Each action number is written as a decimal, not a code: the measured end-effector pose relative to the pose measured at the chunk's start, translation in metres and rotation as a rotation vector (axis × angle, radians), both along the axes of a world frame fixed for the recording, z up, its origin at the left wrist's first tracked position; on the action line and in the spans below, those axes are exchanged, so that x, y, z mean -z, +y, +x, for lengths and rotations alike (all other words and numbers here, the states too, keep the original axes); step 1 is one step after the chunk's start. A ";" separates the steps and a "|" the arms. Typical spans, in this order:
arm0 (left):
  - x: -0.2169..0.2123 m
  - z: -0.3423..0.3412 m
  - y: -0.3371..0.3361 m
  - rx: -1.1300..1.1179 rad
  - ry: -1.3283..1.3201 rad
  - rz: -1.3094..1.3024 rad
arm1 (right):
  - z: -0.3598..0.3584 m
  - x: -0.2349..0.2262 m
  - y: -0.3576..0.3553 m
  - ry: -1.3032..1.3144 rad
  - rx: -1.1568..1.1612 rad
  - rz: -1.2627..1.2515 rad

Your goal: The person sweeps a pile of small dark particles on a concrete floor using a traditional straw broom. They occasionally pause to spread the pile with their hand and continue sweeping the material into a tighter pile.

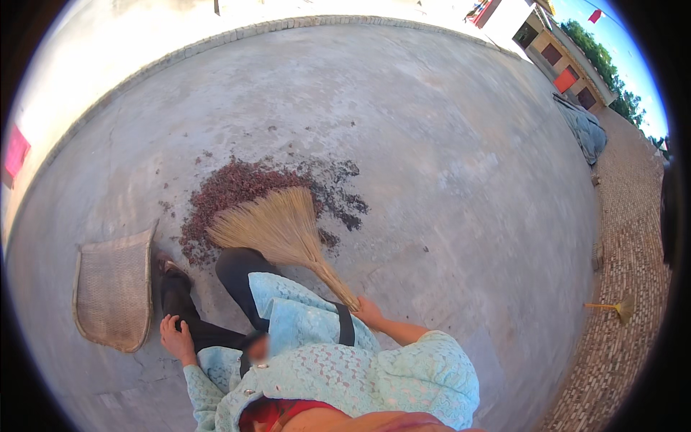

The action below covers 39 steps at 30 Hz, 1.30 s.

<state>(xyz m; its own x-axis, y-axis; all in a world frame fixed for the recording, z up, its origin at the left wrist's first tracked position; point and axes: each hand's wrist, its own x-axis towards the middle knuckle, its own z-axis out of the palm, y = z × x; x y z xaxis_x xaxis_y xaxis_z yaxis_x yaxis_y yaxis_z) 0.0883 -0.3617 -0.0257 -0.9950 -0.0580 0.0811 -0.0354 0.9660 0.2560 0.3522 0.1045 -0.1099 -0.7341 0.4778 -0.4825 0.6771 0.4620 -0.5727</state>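
Observation:
My right hand (pixel 370 315) is closed around the handle end of a large straw broom (pixel 284 229). The broom's wide, fanned bristles lie over the near side of a heap of small dark-red dried bits (pixel 241 181) on the concrete. On the heap's right side, darker, blackish bits (pixel 349 209) are spread in a streak. My left hand (pixel 177 338) rests on my bent left leg, fingers a little apart, with nothing in it. Beside that leg lies a shallow woven scoop basket (pixel 114 289) with a bent-wood rim. The broom hides part of the heap.
Smooth concrete ground (pixel 461 144) surrounds me, bounded at the back by a low brick edging (pixel 252 30). At right, past the concrete, a brick-paved strip (pixel 626 237) holds a small broom (pixel 623 309). Farther up, a grey-blue covered pile (pixel 581 128) stands near a building (pixel 558 54).

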 end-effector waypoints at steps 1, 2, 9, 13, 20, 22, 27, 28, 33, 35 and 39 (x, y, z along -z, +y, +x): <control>-0.001 0.000 0.000 -0.007 0.002 0.005 | 0.006 0.011 -0.001 -0.034 0.000 0.031; -0.001 0.000 0.001 -0.013 0.004 0.014 | 0.010 0.020 -0.001 -0.073 -0.010 0.042; 0.001 0.000 -0.005 -0.005 0.001 0.004 | -0.018 -0.006 0.012 -0.071 0.035 -0.147; 0.002 0.000 -0.003 -0.010 0.006 0.006 | -0.022 -0.012 0.004 -0.069 0.030 -0.072; 0.000 -0.001 -0.001 0.015 0.018 0.007 | -0.029 0.027 0.001 -0.062 0.020 -0.065; 0.003 0.001 -0.005 0.001 0.031 0.024 | -0.040 0.007 0.004 -0.057 0.053 -0.116; 0.003 -0.001 -0.004 0.009 0.009 0.048 | -0.047 -0.008 0.001 0.060 0.060 -0.105; 0.002 0.000 -0.003 0.009 0.016 0.046 | -0.046 -0.002 -0.002 0.065 0.045 -0.027; 0.002 0.001 -0.004 0.017 0.025 0.047 | -0.048 0.042 -0.004 -0.125 0.028 0.008; 0.002 -0.001 -0.001 0.017 0.024 0.040 | -0.055 0.038 0.000 -0.109 0.017 -0.033; 0.004 0.000 -0.010 -0.005 0.027 0.062 | -0.077 -0.001 0.007 -0.049 0.055 -0.160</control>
<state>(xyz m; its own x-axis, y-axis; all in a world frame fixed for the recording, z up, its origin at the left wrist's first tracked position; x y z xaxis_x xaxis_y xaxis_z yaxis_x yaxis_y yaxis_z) 0.0885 -0.3719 -0.0295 -0.9922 -0.0691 0.1037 -0.0330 0.9482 0.3158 0.2749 0.1117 -0.1090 -0.6829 0.4308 -0.5900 0.7276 0.3296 -0.6016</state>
